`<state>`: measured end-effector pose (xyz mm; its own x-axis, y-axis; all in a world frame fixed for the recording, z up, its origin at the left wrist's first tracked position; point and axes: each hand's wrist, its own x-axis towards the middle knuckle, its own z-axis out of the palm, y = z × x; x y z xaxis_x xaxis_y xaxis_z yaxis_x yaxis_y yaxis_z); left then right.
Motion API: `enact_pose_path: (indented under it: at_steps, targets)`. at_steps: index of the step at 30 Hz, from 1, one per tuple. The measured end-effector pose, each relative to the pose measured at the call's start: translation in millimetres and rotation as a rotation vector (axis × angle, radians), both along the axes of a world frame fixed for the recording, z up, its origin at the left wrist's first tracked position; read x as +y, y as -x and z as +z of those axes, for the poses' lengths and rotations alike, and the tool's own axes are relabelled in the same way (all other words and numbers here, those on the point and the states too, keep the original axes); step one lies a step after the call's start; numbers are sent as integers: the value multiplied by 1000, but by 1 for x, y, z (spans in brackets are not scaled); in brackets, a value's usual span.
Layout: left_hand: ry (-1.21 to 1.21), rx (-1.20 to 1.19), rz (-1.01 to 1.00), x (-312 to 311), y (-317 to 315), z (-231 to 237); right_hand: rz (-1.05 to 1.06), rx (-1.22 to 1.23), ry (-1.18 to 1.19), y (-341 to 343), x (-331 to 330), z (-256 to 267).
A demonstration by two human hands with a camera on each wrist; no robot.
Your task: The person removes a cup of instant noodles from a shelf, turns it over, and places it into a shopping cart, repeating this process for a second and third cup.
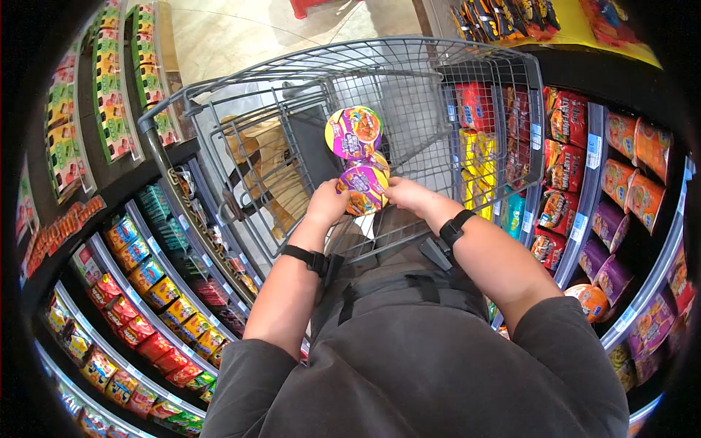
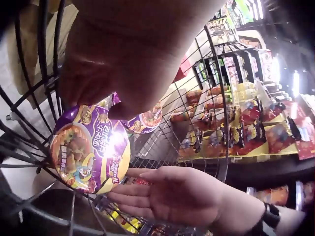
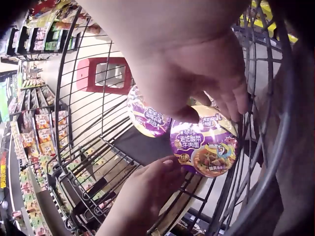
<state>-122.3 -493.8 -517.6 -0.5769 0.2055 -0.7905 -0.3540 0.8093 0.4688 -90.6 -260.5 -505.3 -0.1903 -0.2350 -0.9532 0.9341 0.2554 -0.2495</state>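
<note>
A purple and yellow instant noodle bowl with a printed lid is between my two hands in a shopping cart. My left hand grips its left edge, fingertips at the rim. My right hand touches the opposite edge; in the left wrist view its palm shows and its fingers lie straight against the rim. A second noodle bowl with a matching lid is just beyond, also seen in the right wrist view. The bowl's underside is hidden.
Grey wire mesh of the shopping cart surrounds both hands. Brown cardboard shows through the cart's left side. Shelves of snack packets line the left, and noodle packs fill shelves at right. Pale floor lies beyond the cart.
</note>
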Motion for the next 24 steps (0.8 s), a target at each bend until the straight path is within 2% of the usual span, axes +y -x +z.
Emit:
enact_pose_path:
  at_steps: [3,6,10,12,16,18,21,22,24]
  targets:
    - [10,-1,-94,-4,0,28,115,129,-37,-4,1,8]
    - [-76,95,-91,-15,0,62,65,234,-83,-11,-2,21]
    - [-108,169,-95,-34,0,110,52,318,-56,-8,-10,63]
    - [-232,234,5,-48,-4,126,50,393,-41,-7,-14,93]
    - [-371,337,27,-67,-3,194,75,540,-2,-5,-18,142]
    - [-419,354,10,-74,-3,237,-20,595,-16,-11,-25,181]
    - [-533,485,-135,-83,-7,286,-273,639,21,-26,-25,230]
    - [-548,500,-155,-84,-8,300,-287,660,5,-33,-25,244]
    - [-724,550,-208,-84,-13,322,-662,570,185,-55,-29,272]
